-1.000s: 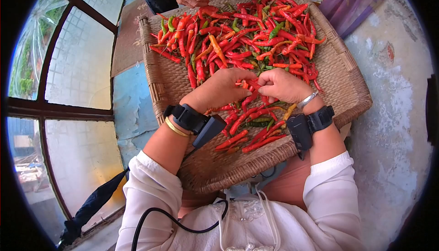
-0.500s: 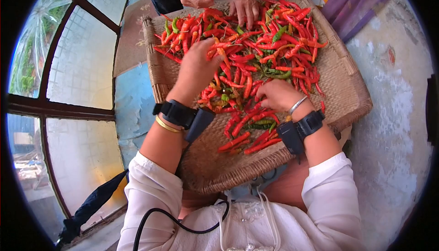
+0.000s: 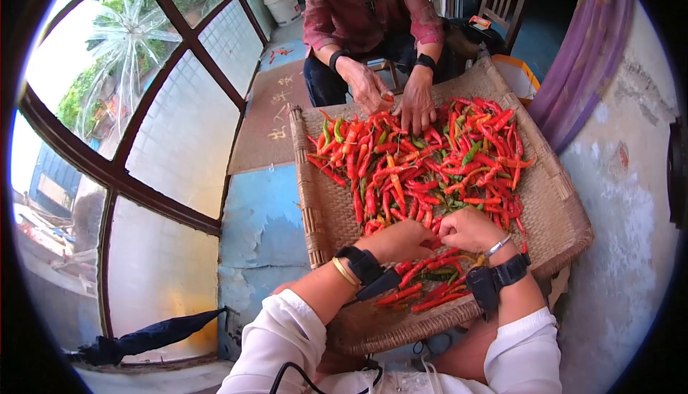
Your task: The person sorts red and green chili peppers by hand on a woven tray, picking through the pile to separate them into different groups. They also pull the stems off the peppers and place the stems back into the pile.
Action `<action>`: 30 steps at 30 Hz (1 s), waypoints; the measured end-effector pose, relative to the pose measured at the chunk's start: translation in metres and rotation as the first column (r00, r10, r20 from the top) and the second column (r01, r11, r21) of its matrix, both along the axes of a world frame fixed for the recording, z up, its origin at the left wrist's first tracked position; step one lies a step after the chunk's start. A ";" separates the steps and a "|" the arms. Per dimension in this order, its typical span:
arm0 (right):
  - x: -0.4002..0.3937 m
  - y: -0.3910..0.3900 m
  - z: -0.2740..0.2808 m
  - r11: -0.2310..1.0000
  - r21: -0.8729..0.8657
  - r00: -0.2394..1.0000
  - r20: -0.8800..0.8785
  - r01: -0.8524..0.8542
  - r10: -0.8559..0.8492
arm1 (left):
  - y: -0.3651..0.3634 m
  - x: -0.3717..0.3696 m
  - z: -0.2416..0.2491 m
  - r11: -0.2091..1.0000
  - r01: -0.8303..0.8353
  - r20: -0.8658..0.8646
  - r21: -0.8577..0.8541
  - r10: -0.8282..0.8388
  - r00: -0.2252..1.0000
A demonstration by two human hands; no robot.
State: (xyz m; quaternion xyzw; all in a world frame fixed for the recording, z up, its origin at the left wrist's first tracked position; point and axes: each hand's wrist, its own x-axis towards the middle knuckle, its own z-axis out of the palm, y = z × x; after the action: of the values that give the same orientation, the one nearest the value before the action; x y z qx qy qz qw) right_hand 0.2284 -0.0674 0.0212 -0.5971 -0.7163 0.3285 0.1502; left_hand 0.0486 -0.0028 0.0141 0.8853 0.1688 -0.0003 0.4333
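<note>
Red chili peppers (image 3: 390,172), with some green ones among them, are heaped in a woven basket tray (image 3: 566,204). My left hand (image 3: 407,240) is closed over the near part of the heap, with a bit of red chili pepper showing at its fingertips. Almost touching it, my right hand (image 3: 469,229) has its fingers curled in; what they grip is hidden. Below both hands lies a smaller group of red and green chili peppers (image 3: 437,279) near the tray's front rim.
Across the tray sits another person (image 3: 365,14), one hand (image 3: 417,103) on the peppers and the other (image 3: 367,86) raised. Windows (image 3: 190,129) with a folded umbrella (image 3: 154,333) are on the left. A purple curtain (image 3: 588,57) and wall (image 3: 616,243) stand on the right.
The view has tilted up, showing more of the other person. My left hand has come down from the upper heap to beside my right hand.
</note>
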 end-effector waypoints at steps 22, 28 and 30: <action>-0.026 0.018 -0.051 0.987 0.114 0.849 0.526 -0.112 0.035 | 0.021 -0.009 -0.003 0.926 -0.322 0.034 0.198 0.322 0.946; -0.024 0.014 -0.042 0.990 0.061 0.857 0.509 -0.127 0.078 | 0.011 -0.008 0.001 0.945 -0.251 0.011 0.207 0.255 0.967; -0.024 0.014 -0.049 0.991 0.061 0.850 0.521 -0.123 0.074 | 0.011 -0.008 -0.003 0.951 -0.226 -0.024 0.212 0.236 0.971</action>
State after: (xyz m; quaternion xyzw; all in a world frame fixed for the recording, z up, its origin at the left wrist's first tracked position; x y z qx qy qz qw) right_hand 0.2047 -0.0532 -0.0276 -0.6184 -0.7741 0.1298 -0.0377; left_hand 0.0408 0.0083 0.0108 0.8995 0.2810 0.0461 0.3315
